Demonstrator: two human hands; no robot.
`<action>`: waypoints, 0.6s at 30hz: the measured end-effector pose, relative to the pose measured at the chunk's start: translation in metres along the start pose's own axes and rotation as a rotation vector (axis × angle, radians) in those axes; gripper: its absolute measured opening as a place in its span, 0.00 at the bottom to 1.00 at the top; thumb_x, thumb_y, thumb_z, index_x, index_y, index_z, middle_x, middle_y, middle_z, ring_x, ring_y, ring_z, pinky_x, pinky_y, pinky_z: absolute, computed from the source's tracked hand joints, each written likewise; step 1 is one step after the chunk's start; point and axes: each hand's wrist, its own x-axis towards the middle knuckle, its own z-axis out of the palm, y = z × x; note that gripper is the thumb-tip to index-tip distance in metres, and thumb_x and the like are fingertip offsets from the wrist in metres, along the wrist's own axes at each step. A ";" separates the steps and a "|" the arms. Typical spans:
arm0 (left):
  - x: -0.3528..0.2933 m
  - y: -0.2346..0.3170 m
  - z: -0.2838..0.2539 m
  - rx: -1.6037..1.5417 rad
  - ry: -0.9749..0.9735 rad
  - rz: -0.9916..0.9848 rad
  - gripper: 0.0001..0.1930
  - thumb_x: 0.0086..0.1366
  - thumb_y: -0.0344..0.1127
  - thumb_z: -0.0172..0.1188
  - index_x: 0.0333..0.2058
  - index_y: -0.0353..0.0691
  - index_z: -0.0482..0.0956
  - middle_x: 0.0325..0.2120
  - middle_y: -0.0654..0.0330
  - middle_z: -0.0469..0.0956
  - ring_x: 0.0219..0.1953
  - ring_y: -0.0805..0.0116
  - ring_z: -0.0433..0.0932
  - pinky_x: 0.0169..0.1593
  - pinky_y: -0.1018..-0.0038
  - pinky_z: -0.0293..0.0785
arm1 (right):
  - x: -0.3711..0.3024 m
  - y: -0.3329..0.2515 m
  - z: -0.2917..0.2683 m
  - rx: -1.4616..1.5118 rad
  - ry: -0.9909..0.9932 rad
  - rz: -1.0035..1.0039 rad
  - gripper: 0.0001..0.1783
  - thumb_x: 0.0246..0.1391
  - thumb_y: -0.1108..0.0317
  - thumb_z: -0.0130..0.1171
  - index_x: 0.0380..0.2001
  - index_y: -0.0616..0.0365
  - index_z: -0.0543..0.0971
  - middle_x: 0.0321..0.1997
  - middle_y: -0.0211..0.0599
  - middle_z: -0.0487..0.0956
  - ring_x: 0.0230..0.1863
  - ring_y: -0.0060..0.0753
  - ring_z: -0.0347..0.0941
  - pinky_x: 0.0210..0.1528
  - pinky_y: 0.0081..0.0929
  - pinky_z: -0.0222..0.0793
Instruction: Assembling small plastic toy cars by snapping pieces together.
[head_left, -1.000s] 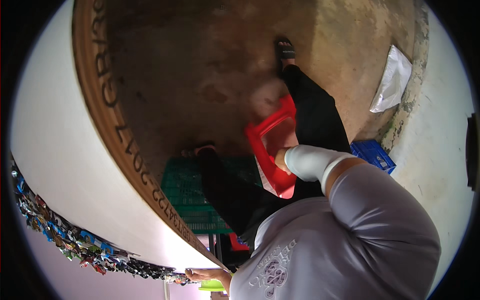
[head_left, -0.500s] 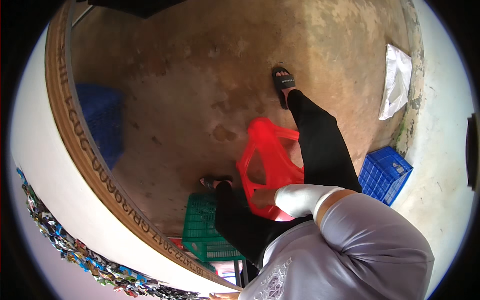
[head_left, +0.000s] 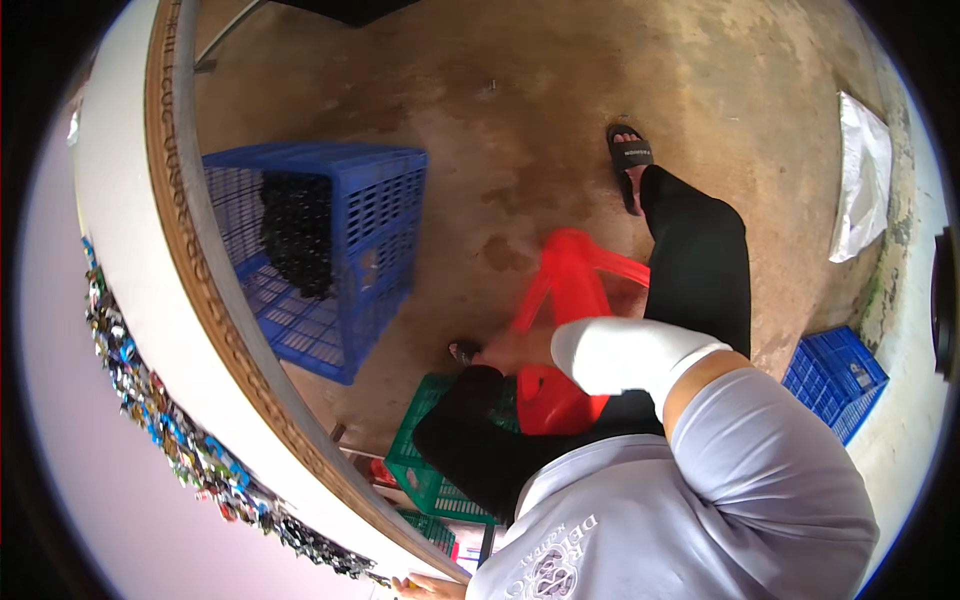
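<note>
My right hand [head_left: 515, 347], below a white cuff [head_left: 640, 362], hangs over the red plastic stool [head_left: 575, 285]. Motion smears its fingers, so neither their pose nor anything in them can be made out. At the bottom edge, my left hand [head_left: 430, 588] rests at the rim of the white table [head_left: 240, 375], mostly cut off by the frame. Its fingertips lie close to the end of a long heap of small multicoloured pieces [head_left: 180, 430]. Left of the stool, a large blue plastic crate [head_left: 380, 235] on the floor holds a dark, speckled mass [head_left: 297, 235].
A green crate [head_left: 430, 480] stands by my leg, partly under the table. Against the right wall are a smaller blue crate [head_left: 835, 380] and a white sack [head_left: 862, 180]. My sandalled foot [head_left: 630, 160] is beyond the stool on the stained concrete floor [head_left: 520, 120].
The large blue crate has come out from beneath the table toward the right, showing its dark contents. My right hand has lifted off toward the far side. The whole view has shifted somewhat.
</note>
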 end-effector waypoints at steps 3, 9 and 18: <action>-0.015 -0.005 -0.010 0.023 0.045 -0.006 0.19 0.59 0.42 0.59 0.46 0.40 0.71 0.33 0.52 0.75 0.34 0.57 0.75 0.39 0.63 0.73 | 0.012 -0.020 -0.075 -0.177 0.643 -0.199 0.19 0.39 0.73 0.55 0.40 0.56 0.75 0.36 0.44 0.76 0.43 0.46 0.72 0.38 0.39 0.70; -0.021 0.060 -0.015 -0.209 0.038 -0.027 0.09 0.61 0.29 0.53 0.40 0.35 0.73 0.30 0.52 0.74 0.27 0.60 0.72 0.28 0.72 0.69 | 0.072 -0.079 -0.156 -0.932 0.954 -0.263 0.14 0.37 0.65 0.60 0.34 0.50 0.79 0.38 0.33 0.76 0.49 0.37 0.68 0.51 0.37 0.57; -0.019 0.041 0.004 -0.403 0.167 0.176 0.05 0.60 0.22 0.48 0.31 0.32 0.74 0.26 0.52 0.73 0.25 0.61 0.69 0.29 0.70 0.67 | 0.080 -0.050 -0.194 -0.933 0.661 -0.156 0.05 0.37 0.63 0.59 0.22 0.44 0.82 0.30 0.23 0.80 0.41 0.30 0.73 0.47 0.26 0.60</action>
